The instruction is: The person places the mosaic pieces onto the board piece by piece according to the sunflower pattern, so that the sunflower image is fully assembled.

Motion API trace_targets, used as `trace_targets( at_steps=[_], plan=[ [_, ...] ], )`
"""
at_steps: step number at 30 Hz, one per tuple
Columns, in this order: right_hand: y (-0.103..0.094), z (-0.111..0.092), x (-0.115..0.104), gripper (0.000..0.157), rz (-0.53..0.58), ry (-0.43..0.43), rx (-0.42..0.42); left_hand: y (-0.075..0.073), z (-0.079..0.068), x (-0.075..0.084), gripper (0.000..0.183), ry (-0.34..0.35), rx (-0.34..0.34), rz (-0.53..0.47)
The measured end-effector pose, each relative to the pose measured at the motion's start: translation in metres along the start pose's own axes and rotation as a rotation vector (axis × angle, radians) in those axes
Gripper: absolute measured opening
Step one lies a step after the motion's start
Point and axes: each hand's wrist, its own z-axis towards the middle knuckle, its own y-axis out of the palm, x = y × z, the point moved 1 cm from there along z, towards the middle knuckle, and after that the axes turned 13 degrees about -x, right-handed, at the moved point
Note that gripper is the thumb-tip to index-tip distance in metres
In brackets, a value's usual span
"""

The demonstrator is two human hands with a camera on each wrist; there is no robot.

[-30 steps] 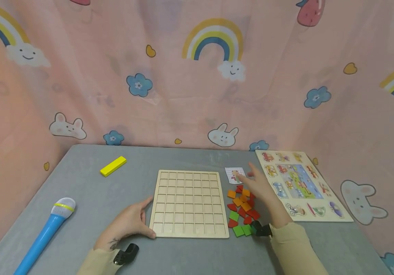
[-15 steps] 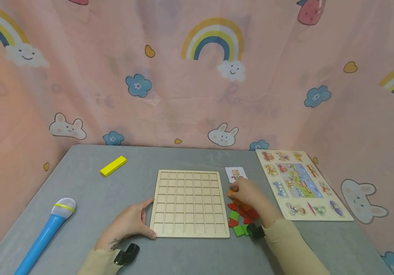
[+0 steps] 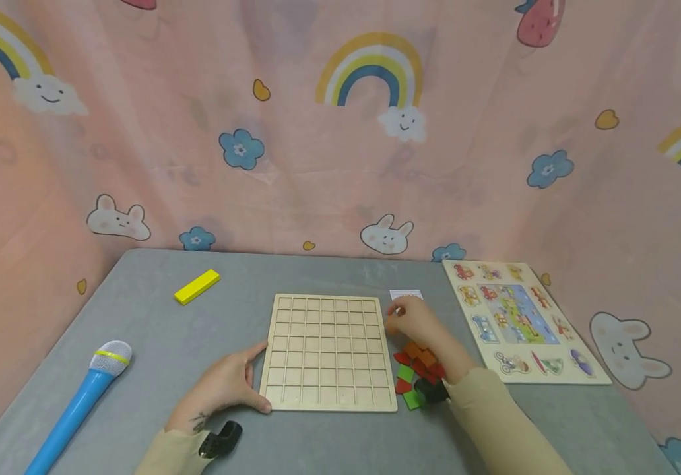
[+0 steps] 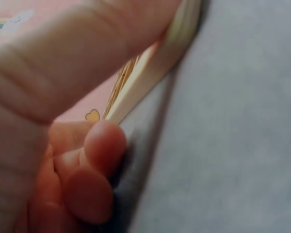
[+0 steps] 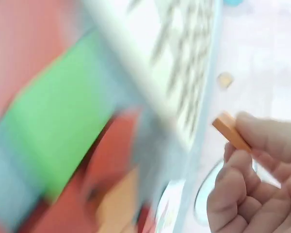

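Observation:
In the head view, a pale wooden grid board (image 3: 328,353) lies on the grey table. My left hand (image 3: 230,382) rests against its left side, thumb at the near corner and index finger farther up the edge. The left wrist view shows the thumb (image 4: 77,53) touching the board's edge (image 4: 145,80), other fingertips beside it. My right hand (image 3: 420,323) is raised near the board's upper right edge. Between its thumb and fingers it pinches an orange tile (image 5: 231,132). Below that hand lies a pile of red, orange and green tiles (image 3: 405,373), partly hidden by the wrist.
A picture card (image 3: 404,293) lies behind the right hand, mostly covered. At the right is a wooden picture puzzle (image 3: 518,313). A yellow block (image 3: 196,287) and a blue toy microphone (image 3: 82,402) lie to the left. A pink printed curtain (image 3: 293,198) hangs behind the table.
My right hand has come down from the card to the tile pile, picked up an orange tile and moved left toward the board. The left hand has stayed in place.

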Motion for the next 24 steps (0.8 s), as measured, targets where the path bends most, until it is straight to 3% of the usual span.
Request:
trace_targets(
  at_steps=[6, 9, 15, 24],
  plan=[
    [0.013, 0.02, -0.034, 0.02, 0.395, 0.034, -0.028, 0.0, 0.001, 0.001, 0.119, -0.006, 0.01, 0.029],
    [0.025, 0.033, -0.047, 0.019, 0.499, 0.057, -0.056, 0.001, 0.001, 0.0, 0.12, -0.007, 0.009, 0.036],
    [0.044, 0.049, -0.062, 0.015, 0.533, 0.085, -0.075, 0.003, 0.001, -0.001, 0.121, -0.001, 0.008, 0.032],
    [0.059, 0.06, -0.068, 0.01, 0.46, 0.125, -0.031, 0.003, 0.0, -0.002, 0.122, 0.018, 0.006, 0.037]
  ],
)
